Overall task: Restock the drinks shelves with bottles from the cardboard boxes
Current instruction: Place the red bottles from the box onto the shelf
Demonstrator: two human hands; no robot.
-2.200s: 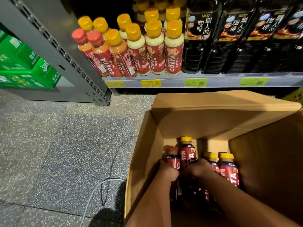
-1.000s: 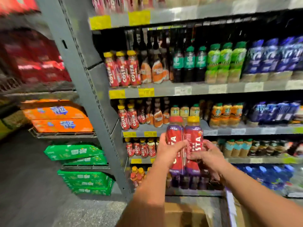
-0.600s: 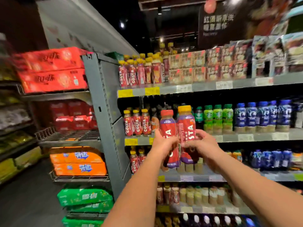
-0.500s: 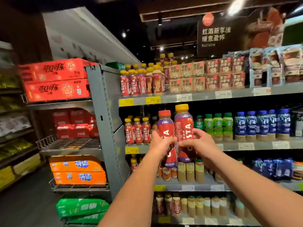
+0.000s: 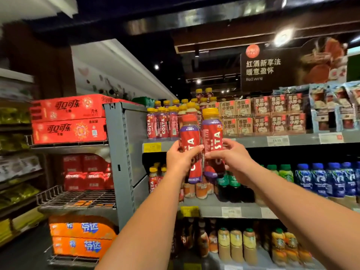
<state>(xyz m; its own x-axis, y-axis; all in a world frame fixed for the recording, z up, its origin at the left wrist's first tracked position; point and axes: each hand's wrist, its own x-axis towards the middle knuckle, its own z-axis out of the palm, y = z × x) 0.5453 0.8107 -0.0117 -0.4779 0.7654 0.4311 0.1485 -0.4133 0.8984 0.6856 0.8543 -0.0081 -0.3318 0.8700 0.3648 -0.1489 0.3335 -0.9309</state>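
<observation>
My left hand point(image 5: 182, 157) grips a red-capped Costa coffee bottle point(image 5: 190, 137) around its middle. Beside it, my right hand point(image 5: 231, 155) grips a yellow-capped Costa bottle point(image 5: 212, 131). Both bottles are upright, side by side and touching, raised in front of the top shelf point(image 5: 253, 141). On that shelf, just behind and left of them, stands a row of Costa bottles point(image 5: 162, 123) with yellow caps. The cardboard box is out of view.
Carton packs point(image 5: 263, 115) fill the top shelf to the right. Green and blue bottles point(image 5: 321, 180) line the shelf below, with more drinks lower down. A grey upright post point(image 5: 120, 162) stands at the left. Red cola cases point(image 5: 68, 118) sit on the neighbouring rack.
Both hands took bottles from the cardboard box on the floor and lifted them up past the lower shelves to the level of the top shelf. My view has risen with them.
</observation>
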